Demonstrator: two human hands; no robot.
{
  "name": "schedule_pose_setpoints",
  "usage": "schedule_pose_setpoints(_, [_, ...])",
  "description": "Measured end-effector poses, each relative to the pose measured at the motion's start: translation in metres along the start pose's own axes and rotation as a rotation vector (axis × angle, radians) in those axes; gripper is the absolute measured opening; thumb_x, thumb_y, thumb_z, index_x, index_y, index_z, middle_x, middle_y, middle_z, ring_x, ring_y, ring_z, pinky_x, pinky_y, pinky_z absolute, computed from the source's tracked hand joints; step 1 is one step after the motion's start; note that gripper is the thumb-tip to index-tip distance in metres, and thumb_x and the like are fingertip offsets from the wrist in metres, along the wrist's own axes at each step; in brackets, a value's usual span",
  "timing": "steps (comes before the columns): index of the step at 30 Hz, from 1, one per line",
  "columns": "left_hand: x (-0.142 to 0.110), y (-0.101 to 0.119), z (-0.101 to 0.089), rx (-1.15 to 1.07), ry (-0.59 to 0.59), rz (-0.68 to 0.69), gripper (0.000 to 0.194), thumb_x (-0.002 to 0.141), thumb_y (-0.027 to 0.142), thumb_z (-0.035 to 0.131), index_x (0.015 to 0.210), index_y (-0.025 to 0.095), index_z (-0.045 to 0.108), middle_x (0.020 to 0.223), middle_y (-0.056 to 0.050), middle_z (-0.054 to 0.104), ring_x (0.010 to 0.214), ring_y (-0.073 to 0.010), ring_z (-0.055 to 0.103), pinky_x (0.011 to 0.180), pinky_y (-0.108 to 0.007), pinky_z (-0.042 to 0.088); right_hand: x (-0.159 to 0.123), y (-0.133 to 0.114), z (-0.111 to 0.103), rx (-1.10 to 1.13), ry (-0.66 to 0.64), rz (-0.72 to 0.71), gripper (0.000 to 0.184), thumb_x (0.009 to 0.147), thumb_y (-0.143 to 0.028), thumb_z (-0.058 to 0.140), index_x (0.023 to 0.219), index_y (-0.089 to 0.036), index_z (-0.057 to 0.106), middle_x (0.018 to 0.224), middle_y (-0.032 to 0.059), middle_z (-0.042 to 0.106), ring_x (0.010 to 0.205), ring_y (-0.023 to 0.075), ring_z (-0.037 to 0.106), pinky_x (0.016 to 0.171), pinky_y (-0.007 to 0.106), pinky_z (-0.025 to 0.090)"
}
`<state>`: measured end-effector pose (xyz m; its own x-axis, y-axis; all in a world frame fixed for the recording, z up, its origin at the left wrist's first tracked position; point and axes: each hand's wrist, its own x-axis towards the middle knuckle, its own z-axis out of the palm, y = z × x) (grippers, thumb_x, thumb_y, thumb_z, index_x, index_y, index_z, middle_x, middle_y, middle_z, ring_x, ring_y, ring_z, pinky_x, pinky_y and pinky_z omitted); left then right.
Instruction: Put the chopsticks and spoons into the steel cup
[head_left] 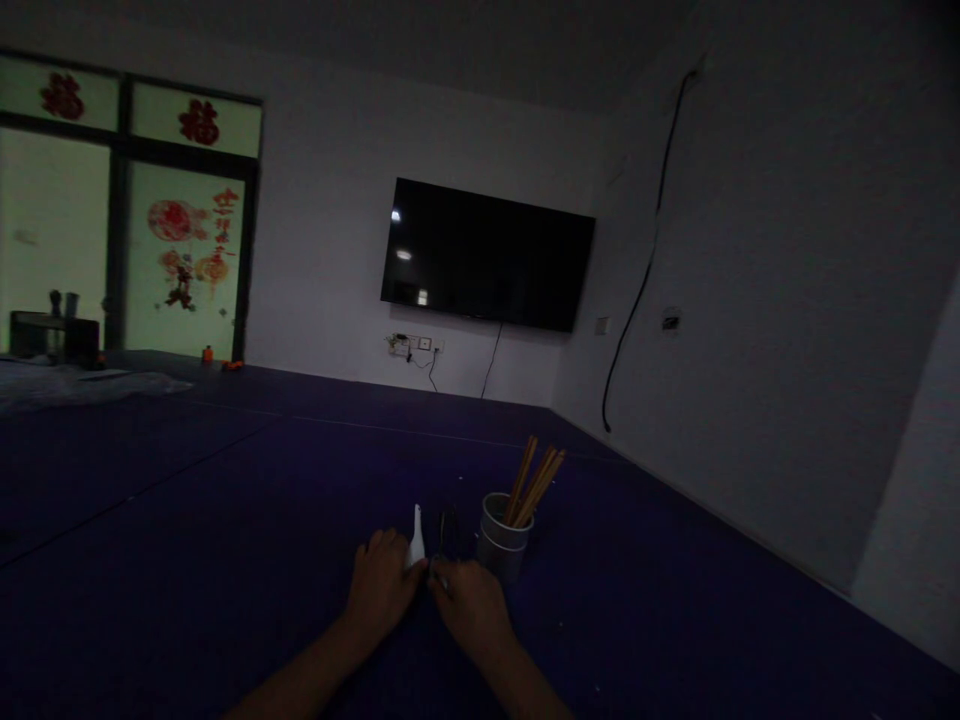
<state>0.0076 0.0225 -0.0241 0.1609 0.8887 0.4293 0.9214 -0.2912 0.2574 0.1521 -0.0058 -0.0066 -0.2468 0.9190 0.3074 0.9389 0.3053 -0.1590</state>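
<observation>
My left hand [381, 588] is closed around the lower part of a white spoon [418, 528] whose narrow handle points up and away. Close beside it, my right hand [472, 602] is closed in a pinch, thumb towards the left hand. A small greyish piece shows at its fingertips, too dark to name. Just beyond the fingers is a thin dark utensil [442, 530], its kind unclear. A grey metal cup [504, 548] stands upright right behind my right hand. Several wooden chopsticks [534, 487] lean to the right in it.
Both hands are low over a wide dark blue surface [300, 490] with seams. A wall-mounted television [487, 255] hangs ahead, with sockets and cables below. A black cable [637, 290] runs down the right wall. Clear plastic sheeting [82, 385] and small orange items [208, 354] lie far left.
</observation>
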Motion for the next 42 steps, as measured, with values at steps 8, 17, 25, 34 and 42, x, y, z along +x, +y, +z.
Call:
schedule_pose_setpoints(8, [0.000,0.003,-0.005,-0.121,0.215,0.144,0.035,0.093,0.033,0.030,0.080,0.019,0.059,0.085,-0.007,0.062,0.085,-0.0218,0.053,0.075,-0.036,0.039,-0.001,-0.004,-0.006,0.071,0.064,0.011,0.026,0.090,-0.025,0.042,0.085,-0.025,0.067,0.080,0.0028,0.072,0.074,0.0169,0.067,0.060,0.021,0.040])
schedule_pose_setpoints(17, [-0.003,0.000,-0.007,-0.117,0.537,0.558,0.026,0.093,0.027,0.035,0.089,0.020,0.060,0.086,-0.006,0.062,0.087,-0.0198,0.054,0.081,-0.036,0.042,-0.004,0.001,-0.017,0.568,0.477,0.058,0.047,0.093,-0.049,0.028,0.096,-0.021,0.066,0.079,0.0037,0.069,0.068,0.0164,0.063,0.062,0.023,0.042])
schedule_pose_setpoints(25, [-0.004,0.007,-0.007,-0.107,0.705,0.701,0.017,0.090,0.019,0.044,0.088,0.019,0.061,0.085,-0.005,0.065,0.085,-0.0167,0.057,0.082,-0.035,0.044,-0.003,0.004,-0.014,0.693,0.670,-0.015,0.040,0.091,-0.045,0.036,0.090,-0.017,0.065,0.074,0.0054,0.069,0.062,0.0168,0.062,0.057,0.025,0.045])
schedule_pose_setpoints(34, [-0.006,0.009,-0.011,-0.134,0.689,0.669,0.017,0.088,0.017,0.043,0.089,0.019,0.060,0.094,-0.007,0.064,0.091,-0.0188,0.058,0.080,-0.036,0.046,-0.003,0.036,-0.041,0.857,1.122,0.214,0.028,0.085,-0.044,0.046,0.086,-0.018,0.058,0.074,0.0033,0.063,0.063,0.0160,0.057,0.062,0.028,0.044])
schedule_pose_setpoints(42, [-0.005,0.004,-0.008,-0.205,0.579,0.686,0.013,0.088,0.016,0.044,0.090,0.018,0.057,0.095,-0.007,0.063,0.091,-0.0187,0.057,0.078,-0.034,0.046,0.005,0.049,-0.043,1.344,1.049,0.212,0.021,0.072,-0.038,0.052,0.081,-0.019,0.053,0.057,-0.0053,0.054,0.043,0.0092,0.042,0.042,0.021,0.027])
